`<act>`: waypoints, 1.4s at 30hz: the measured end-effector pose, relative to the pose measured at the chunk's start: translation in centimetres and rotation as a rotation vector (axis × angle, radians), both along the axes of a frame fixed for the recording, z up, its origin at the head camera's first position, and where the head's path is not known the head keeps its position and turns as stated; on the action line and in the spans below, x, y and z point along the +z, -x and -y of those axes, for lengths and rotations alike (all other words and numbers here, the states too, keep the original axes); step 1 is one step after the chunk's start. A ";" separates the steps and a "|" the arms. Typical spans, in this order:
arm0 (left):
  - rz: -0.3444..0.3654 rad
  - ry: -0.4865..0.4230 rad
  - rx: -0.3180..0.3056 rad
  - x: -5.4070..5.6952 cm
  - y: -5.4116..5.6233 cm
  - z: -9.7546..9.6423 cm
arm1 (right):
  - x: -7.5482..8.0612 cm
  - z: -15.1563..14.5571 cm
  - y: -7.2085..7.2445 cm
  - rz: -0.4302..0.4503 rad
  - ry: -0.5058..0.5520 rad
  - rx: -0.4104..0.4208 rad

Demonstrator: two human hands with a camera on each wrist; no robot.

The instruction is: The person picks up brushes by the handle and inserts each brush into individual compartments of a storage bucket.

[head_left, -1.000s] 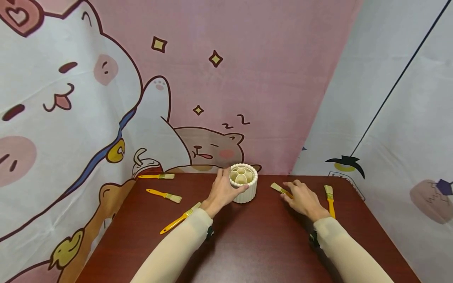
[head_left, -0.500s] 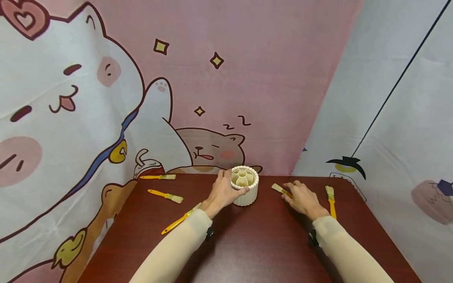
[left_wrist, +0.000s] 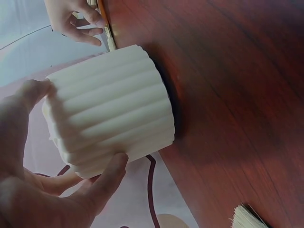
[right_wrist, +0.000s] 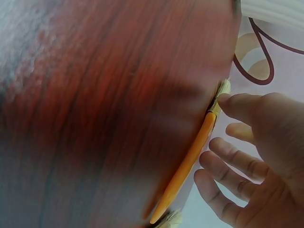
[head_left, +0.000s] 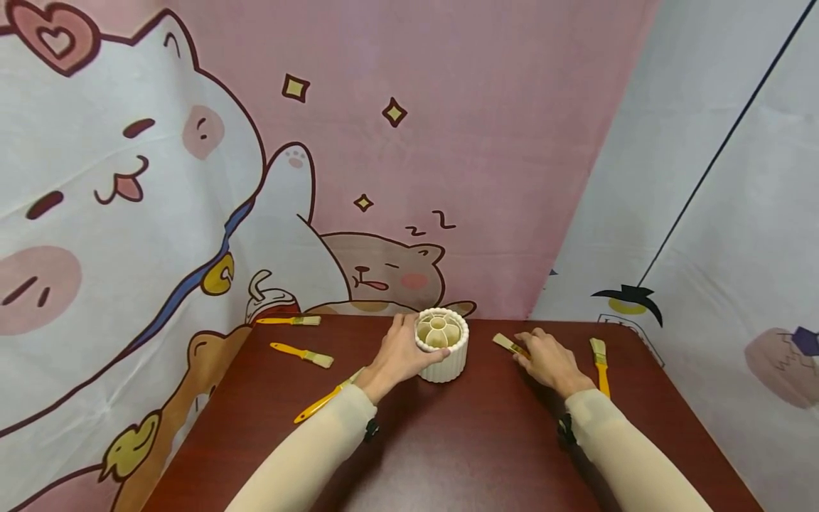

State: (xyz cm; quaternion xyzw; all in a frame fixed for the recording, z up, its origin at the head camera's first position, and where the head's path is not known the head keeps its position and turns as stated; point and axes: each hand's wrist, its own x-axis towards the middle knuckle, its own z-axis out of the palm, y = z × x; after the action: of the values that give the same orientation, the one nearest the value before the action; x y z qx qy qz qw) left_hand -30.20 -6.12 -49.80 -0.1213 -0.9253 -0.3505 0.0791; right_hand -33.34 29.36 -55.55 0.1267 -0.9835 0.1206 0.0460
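A cream ribbed round holder (head_left: 443, 364), with a flower-shaped divider inside its open top, stands on the table. My left hand (head_left: 398, 357) grips it from the left, thumb on the near side and fingers around the back. In the left wrist view, fingertips press against the ribbed wall (left_wrist: 114, 109). To the right, my right hand (head_left: 549, 361) hovers at a paintbrush (head_left: 508, 345) with a yellow handle and pale bristles. The right wrist view has the thumb tip at the ferrule of that brush (right_wrist: 185, 166), the other fingers loosely bent beside the handle.
Two more yellow-handled brushes lie at the back left, one by the edge (head_left: 288, 321) and one nearer (head_left: 301, 353). Another brush (head_left: 323, 403) lies beside my left forearm, partly covered. At far right lies a further brush (head_left: 600, 363). Behind the table (head_left: 473, 441) hangs a cartoon-printed cloth (head_left: 486, 142).
My left hand has drawn the holder slightly toward me. The right hand and the brushes keep their places, while the head view shifts a little.
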 end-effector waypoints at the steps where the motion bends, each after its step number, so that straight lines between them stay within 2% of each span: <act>1: -0.001 0.002 -0.002 0.0 -0.1 0.1 | 0.0 0.0 0.0 0.002 0.000 0.000; 9: 0.016 0.016 -0.020 0.1 -1.1 0.8 | 0.1 0.0 0.2 0.021 0.004 -0.007; 12: 0.028 0.016 -0.027 0.2 -1.7 1.1 | -0.2 -0.4 0.5 0.013 0.012 0.009; 13: 0.031 0.015 -0.030 0.2 -1.9 1.2 | -1.1 -1.1 1.1 -0.014 0.020 0.028; 16: 0.032 0.018 -0.039 0.1 -2.5 1.5 | -1.2 -1.2 1.2 -0.018 0.015 0.035; 19: 0.018 0.020 -0.050 0.1 -3.2 1.7 | -1.2 -0.9 1.1 -0.030 0.019 0.020; 20: 0.015 0.020 -0.053 0.1 -3.4 1.7 | -0.4 -0.2 0.6 -0.013 0.011 0.000; 32: 0.011 0.024 -0.101 -0.1 -5.5 2.2 | -1.9 0.7 0.6 -0.119 0.032 -0.013; 42: 0.000 0.033 -0.137 0.1 -6.7 2.6 | -1.9 1.3 0.5 -0.132 0.065 -0.032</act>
State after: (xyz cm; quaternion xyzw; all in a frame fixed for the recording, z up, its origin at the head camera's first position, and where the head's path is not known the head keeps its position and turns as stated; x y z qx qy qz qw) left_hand -23.53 -8.73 -49.72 -0.1855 -0.9205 -0.3399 0.0529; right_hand -33.79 28.01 -57.41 0.1171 -0.9758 0.1429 0.1166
